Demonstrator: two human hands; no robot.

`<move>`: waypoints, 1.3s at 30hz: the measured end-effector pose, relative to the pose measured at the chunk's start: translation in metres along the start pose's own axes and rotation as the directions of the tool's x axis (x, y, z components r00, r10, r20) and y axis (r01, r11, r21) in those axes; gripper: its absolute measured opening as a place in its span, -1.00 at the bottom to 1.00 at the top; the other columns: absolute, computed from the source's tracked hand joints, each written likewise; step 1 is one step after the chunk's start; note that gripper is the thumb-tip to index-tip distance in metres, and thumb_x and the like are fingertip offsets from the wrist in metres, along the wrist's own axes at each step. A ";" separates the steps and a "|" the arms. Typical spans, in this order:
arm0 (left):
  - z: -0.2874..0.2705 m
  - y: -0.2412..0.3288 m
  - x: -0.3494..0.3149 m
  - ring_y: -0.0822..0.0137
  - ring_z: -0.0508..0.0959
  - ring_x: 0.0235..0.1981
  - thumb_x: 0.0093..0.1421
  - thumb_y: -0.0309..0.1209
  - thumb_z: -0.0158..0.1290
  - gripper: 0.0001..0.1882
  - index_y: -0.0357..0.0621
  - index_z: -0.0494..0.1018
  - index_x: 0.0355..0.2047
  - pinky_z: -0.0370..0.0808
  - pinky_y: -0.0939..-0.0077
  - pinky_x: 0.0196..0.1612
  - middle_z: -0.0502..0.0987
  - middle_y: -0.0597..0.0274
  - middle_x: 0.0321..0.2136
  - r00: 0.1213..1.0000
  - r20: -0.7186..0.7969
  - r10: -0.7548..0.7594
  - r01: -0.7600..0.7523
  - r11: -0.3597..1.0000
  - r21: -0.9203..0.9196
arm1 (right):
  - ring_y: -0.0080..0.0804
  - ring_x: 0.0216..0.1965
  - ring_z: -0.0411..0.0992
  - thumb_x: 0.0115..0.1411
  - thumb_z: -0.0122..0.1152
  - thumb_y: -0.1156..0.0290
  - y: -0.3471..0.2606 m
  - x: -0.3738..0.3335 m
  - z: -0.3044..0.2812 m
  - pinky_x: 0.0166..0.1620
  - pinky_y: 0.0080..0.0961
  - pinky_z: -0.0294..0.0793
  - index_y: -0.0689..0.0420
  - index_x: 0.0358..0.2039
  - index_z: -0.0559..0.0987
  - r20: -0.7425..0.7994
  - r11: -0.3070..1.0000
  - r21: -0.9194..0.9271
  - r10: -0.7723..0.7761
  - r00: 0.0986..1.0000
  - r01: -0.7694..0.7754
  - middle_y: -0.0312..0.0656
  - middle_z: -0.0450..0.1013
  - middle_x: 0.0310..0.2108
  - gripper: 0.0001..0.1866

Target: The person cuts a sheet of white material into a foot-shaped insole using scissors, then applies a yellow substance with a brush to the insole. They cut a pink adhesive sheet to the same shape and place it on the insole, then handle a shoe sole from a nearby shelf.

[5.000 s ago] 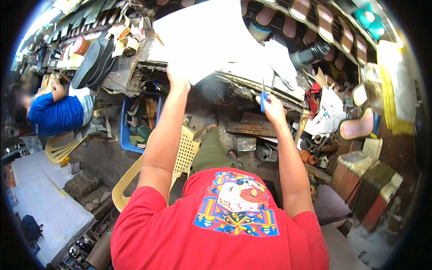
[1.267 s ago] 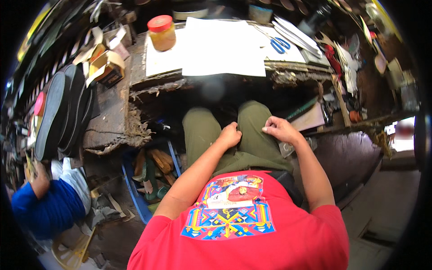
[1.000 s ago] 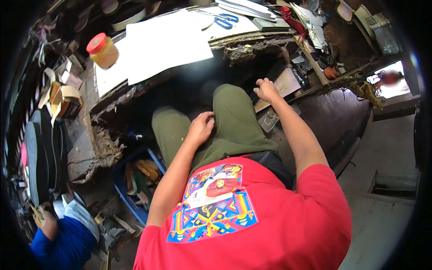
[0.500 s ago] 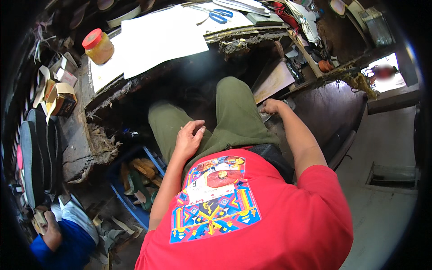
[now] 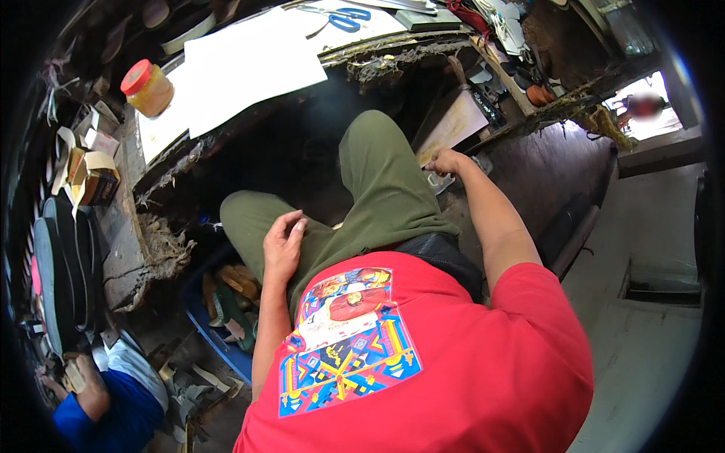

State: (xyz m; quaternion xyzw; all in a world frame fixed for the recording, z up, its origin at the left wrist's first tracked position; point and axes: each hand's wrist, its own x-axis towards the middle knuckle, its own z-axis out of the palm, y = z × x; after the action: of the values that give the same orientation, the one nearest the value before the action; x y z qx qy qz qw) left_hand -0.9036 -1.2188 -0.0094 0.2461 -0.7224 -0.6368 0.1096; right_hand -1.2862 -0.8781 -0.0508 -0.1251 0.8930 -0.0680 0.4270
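My left hand [image 5: 282,248] rests on my left thigh in green trousers [image 5: 381,189]. Its fingers are loosely bent and a little apart, with nothing visible in them. Off to the right, beside my other knee, my right hand [image 5: 447,161] is closed with its fingers pinched together. Whatever it grips is too small to make out. A whitish, clear-looking thing [image 5: 439,182] shows just below those fingers. Beyond them leans a pale, stained board [image 5: 455,124] under the bench edge.
White sheets [image 5: 253,72], blue-handled scissors [image 5: 343,20] and a red-lidded jar [image 5: 147,88] lie along the ragged bench. Dark soles [image 5: 57,264] and an opened box [image 5: 94,177] are left. A blue crate [image 5: 219,340] stands below, near another person's blue sleeve [image 5: 113,404].
My left hand has shifted left and down along my thigh, its fingers lifting slightly. My right hand has turned and moved slightly up and left. The whole view has shifted a little.
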 end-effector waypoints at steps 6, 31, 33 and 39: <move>-0.006 0.026 -0.011 0.47 0.59 -0.44 0.45 -0.43 -0.04 -0.69 -0.26 0.52 0.12 0.53 0.52 -0.28 0.63 0.19 -0.47 0.983 -0.085 -0.161 0.165 0.986 0.039 | -0.30 -0.51 0.54 0.27 0.29 0.23 0.021 0.087 -0.047 -0.49 -0.20 0.50 0.12 -0.45 0.61 -0.369 0.802 0.590 0.161 0.916 0.097 -0.18 0.58 -0.45 -0.75; -0.040 -0.015 0.023 -0.25 0.27 0.29 0.31 -0.18 0.13 -0.27 -0.21 0.18 0.38 0.27 -0.03 0.32 0.22 -0.24 0.30 0.699 -0.712 0.073 0.598 0.487 0.637 | 0.03 0.07 0.53 0.22 0.19 0.29 0.031 0.312 -0.088 0.12 -0.17 0.50 0.24 0.00 0.61 -0.817 0.862 0.494 0.416 0.398 0.112 0.15 0.57 0.00 -0.61; -0.041 -0.015 0.021 -0.25 0.27 0.30 0.31 -0.18 0.13 -0.28 -0.21 0.18 0.38 0.26 -0.03 0.32 0.22 -0.24 0.30 0.707 -0.705 0.058 0.596 0.489 0.637 | 0.04 0.07 0.53 0.21 0.19 0.30 0.031 0.313 -0.088 0.12 -0.17 0.49 0.25 -0.01 0.61 -0.821 0.864 0.491 0.416 0.392 0.113 0.16 0.57 0.00 -0.61; -0.046 -0.014 0.017 -0.24 0.27 0.30 0.32 -0.19 0.13 -0.29 -0.23 0.19 0.37 0.26 0.01 0.33 0.24 -0.25 0.29 0.714 -0.693 0.101 0.576 0.476 0.664 | 0.09 0.07 0.52 0.19 0.19 0.34 0.044 0.314 -0.091 0.13 -0.16 0.48 0.28 -0.03 0.60 -0.842 0.871 0.470 0.395 0.366 0.141 0.19 0.56 -0.02 -0.62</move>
State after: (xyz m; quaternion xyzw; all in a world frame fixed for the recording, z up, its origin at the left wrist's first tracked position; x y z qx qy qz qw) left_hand -0.8930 -1.2677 -0.0184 0.5768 -0.8041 -0.0788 0.1201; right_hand -1.5543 -0.9232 -0.2381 0.1136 0.9377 -0.3038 -0.1244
